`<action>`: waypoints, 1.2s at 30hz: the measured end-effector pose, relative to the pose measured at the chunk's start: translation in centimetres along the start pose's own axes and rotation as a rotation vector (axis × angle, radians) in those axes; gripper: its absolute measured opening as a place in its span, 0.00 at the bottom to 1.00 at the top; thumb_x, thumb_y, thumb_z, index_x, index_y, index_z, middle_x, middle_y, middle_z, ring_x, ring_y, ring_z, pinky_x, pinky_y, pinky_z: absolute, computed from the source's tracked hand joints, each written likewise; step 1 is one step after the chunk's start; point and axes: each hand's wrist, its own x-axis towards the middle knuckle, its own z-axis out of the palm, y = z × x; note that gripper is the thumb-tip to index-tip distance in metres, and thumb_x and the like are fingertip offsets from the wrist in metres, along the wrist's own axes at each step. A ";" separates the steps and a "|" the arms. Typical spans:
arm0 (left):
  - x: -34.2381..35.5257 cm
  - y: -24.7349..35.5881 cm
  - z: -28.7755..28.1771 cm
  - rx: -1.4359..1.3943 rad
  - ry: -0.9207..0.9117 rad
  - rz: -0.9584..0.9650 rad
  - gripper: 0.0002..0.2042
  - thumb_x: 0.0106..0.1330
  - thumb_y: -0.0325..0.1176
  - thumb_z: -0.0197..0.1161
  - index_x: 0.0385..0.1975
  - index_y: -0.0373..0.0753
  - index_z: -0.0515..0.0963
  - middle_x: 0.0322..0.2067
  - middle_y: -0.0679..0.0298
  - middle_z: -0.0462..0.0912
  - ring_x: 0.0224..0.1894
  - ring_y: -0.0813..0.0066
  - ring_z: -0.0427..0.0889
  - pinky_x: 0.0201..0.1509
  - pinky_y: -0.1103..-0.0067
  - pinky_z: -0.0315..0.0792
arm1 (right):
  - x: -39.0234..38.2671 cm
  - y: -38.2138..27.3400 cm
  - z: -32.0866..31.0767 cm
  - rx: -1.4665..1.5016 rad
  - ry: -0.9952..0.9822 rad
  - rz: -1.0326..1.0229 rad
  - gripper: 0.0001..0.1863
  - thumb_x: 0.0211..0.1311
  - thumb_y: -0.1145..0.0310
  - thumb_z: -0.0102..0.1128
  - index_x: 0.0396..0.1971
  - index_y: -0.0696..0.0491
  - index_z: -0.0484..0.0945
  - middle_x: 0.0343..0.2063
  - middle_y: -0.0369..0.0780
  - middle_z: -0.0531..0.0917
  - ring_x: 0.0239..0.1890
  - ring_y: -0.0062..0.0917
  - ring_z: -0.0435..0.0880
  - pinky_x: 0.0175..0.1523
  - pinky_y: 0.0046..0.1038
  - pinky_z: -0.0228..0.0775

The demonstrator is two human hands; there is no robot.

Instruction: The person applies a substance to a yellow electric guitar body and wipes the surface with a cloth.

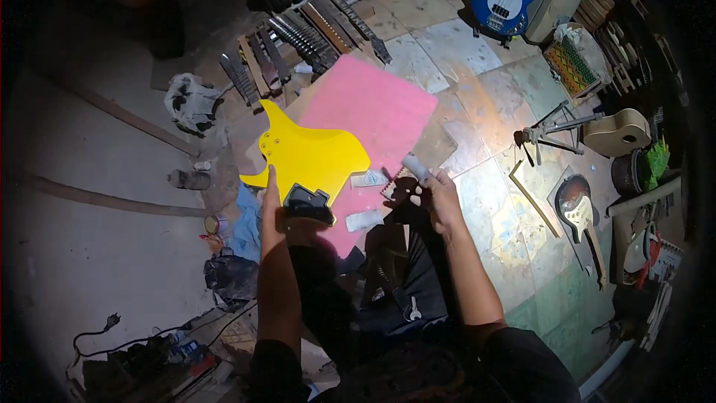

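On the left, the left hand (269, 194) grips the near edge of the bright yellow, horned guitar body (317, 153), its fingers mostly hidden; the long axis runs left to right, right end slightly nearer. Room beyond, over the flat pink sheet (391, 93)! Right, a pale grey roll (415, 166), apart from the body's edge, pinched in the right hand's (443, 198) fingers.
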 end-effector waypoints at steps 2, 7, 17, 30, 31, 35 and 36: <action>0.0 -2.2 -0.9 -0.044 -0.013 -0.003 0.34 0.71 0.56 0.64 0.65 0.32 0.72 0.58 0.57 0.81 0.58 0.63 0.81 0.63 0.69 0.73 | 0.7 0.7 -0.1 -0.004 -0.034 0.030 0.12 0.71 0.72 0.59 0.51 0.50 0.74 0.36 0.34 0.80 0.33 0.19 0.80 0.40 0.27 0.81; -2.5 -9.2 -1.1 0.677 0.402 0.343 0.31 0.74 0.54 0.62 0.66 0.34 0.71 0.57 0.57 0.81 0.57 0.65 0.81 0.62 0.70 0.74 | 2.1 2.8 -0.5 0.063 -0.049 0.101 0.13 0.70 0.75 0.60 0.53 0.54 0.76 0.39 0.35 0.83 0.33 0.20 0.82 0.38 0.22 0.80; -19.5 -9.3 8.2 0.097 0.069 0.071 0.24 0.76 0.47 0.60 0.61 0.34 0.77 0.48 0.62 0.84 0.55 0.70 0.80 0.63 0.77 0.70 | -5.5 3.9 2.2 -0.455 -0.436 -0.114 0.12 0.67 0.78 0.62 0.49 0.60 0.79 0.32 0.36 0.84 0.30 0.17 0.83 0.35 0.21 0.75; -35.8 -1.8 4.4 0.298 0.019 0.279 0.09 0.74 0.29 0.62 0.46 0.31 0.81 0.39 0.62 0.85 0.40 0.77 0.83 0.48 0.81 0.75 | -21.8 -8.6 -4.7 -0.568 -0.868 -0.133 0.06 0.72 0.71 0.60 0.34 0.54 0.75 0.29 0.35 0.79 0.24 0.16 0.78 0.29 0.21 0.73; -32.9 -5.2 -3.9 0.167 0.036 0.154 0.11 0.74 0.35 0.60 0.47 0.34 0.80 0.41 0.57 0.84 0.41 0.64 0.86 0.42 0.69 0.84 | -21.8 -8.7 -4.7 -0.510 -0.932 -0.072 0.06 0.72 0.71 0.60 0.33 0.54 0.74 0.28 0.35 0.79 0.23 0.17 0.78 0.29 0.21 0.73; -33.5 -10.4 -3.2 0.691 0.140 0.495 0.13 0.75 0.34 0.61 0.52 0.33 0.79 0.48 0.54 0.82 0.52 0.62 0.82 0.57 0.71 0.75 | -17.7 -5.3 -4.0 -0.631 -0.667 -0.012 0.09 0.73 0.67 0.59 0.32 0.54 0.74 0.26 0.33 0.77 0.23 0.14 0.75 0.28 0.19 0.68; -33.3 -12.5 -5.5 0.886 0.182 0.603 0.13 0.75 0.33 0.61 0.53 0.34 0.78 0.48 0.54 0.82 0.53 0.61 0.82 0.58 0.71 0.75 | -15.5 -3.4 -3.4 -0.681 -0.652 -0.045 0.08 0.72 0.67 0.59 0.34 0.54 0.76 0.25 0.35 0.78 0.23 0.17 0.76 0.28 0.21 0.70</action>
